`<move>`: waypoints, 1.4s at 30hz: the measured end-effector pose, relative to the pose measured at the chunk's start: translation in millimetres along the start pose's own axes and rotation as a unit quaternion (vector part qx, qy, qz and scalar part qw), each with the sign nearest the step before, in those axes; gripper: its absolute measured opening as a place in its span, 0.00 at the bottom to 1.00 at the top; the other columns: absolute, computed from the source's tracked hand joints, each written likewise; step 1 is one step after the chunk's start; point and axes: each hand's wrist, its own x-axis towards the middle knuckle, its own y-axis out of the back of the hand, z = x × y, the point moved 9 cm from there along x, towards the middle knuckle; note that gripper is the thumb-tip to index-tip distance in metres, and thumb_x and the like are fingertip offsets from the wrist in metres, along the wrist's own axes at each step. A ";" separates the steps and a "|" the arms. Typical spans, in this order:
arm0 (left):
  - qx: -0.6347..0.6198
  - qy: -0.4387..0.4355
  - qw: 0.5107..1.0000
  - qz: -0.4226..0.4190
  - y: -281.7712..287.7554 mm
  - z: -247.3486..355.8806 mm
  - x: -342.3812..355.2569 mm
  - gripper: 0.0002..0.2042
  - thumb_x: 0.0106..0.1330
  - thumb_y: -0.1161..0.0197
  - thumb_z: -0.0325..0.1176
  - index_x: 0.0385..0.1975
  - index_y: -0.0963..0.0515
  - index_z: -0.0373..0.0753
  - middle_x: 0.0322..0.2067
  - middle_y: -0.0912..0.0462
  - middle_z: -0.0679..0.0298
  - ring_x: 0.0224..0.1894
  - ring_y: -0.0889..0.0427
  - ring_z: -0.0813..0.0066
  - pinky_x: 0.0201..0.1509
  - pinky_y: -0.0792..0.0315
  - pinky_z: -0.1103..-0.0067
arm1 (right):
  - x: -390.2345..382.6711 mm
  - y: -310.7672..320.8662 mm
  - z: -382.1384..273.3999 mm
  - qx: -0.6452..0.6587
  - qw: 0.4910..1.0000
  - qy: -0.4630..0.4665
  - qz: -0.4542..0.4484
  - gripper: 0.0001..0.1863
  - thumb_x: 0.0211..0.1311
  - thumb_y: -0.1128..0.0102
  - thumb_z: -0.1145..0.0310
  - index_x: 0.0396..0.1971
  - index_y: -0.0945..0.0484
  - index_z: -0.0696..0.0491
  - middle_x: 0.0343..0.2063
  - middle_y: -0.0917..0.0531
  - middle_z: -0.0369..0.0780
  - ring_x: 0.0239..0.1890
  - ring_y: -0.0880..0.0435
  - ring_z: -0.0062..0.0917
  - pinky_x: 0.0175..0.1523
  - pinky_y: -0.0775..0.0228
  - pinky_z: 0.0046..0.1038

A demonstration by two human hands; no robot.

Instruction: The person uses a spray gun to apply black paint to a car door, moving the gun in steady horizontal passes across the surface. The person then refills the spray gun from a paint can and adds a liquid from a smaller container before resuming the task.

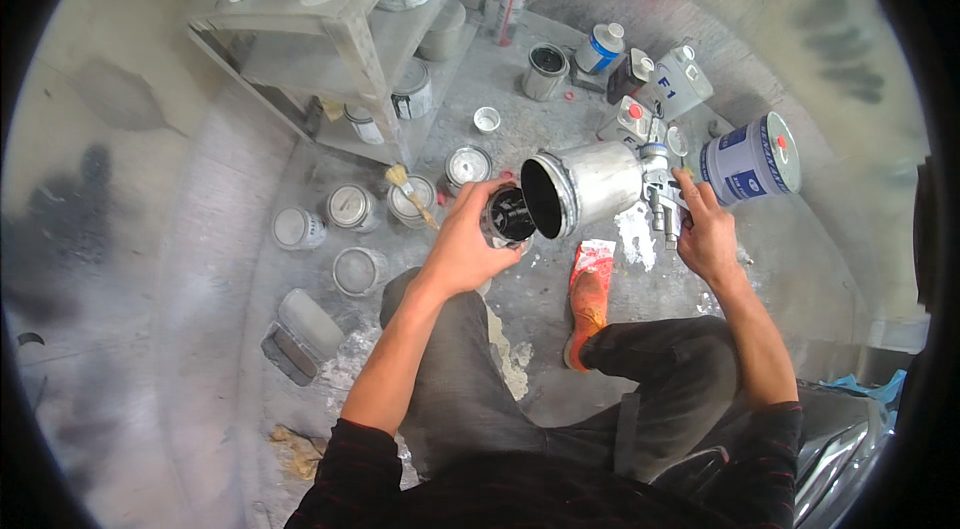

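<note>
My left hand [462, 251] is wrapped round a small cup [512, 213] with wet-looking black paint inside. In my right hand [708, 237] is a spray gun [656, 191], gripped at its handle end. The gun's large metal paint pot [602, 183] lies on its side, lidless, its dark mouth facing left. That mouth comes right up to the rim of the small cup; I cannot tell if they touch. No stream of paint can be made out between them. Parts of the gun's handle are hidden by my fingers.
Several paint cans [352, 207] stand on the floor to the left, with a brush [408, 191] across one. A metal shelf [345, 39] rises behind them. Jugs [682, 84] and a white-and-blue bucket [750, 161] stand at the right. My orange shoe [590, 304] is below the gun.
</note>
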 end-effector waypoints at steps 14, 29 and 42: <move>-0.086 -0.026 0.996 -0.016 -47.8 -37.8 4.8 0.38 0.49 0.20 0.28 0.64 0.27 0.34 0.57 0.20 0.55 0.60 0.20 0.66 0.67 0.28 0.71 | -2.9 37.6 -22.4 -0.191 0.979 0.024 0.067 0.27 0.65 0.37 0.77 0.63 0.26 0.44 0.47 0.20 0.43 0.40 0.14 0.43 0.40 0.20 0.43; -0.193 -0.088 0.974 -0.075 -95.0 8.7 30.3 0.39 0.51 0.18 0.27 0.64 0.30 0.31 0.56 0.20 0.56 0.60 0.21 0.71 0.67 0.29 0.73 | 27.0 140.7 -47.9 -0.379 0.915 0.136 -0.016 0.19 0.65 0.36 0.71 0.55 0.26 0.48 0.44 0.21 0.38 0.44 0.17 0.35 0.45 0.18 0.38; -0.261 -0.211 0.942 0.004 -91.6 73.8 37.9 0.35 0.47 0.19 0.34 0.59 0.24 0.36 0.52 0.18 0.53 0.59 0.21 0.53 0.65 0.27 0.67 | 25.3 230.5 -106.6 -0.483 0.857 0.167 0.064 0.15 0.60 0.36 0.74 0.47 0.25 0.48 0.39 0.21 0.34 0.40 0.18 0.31 0.42 0.21 0.36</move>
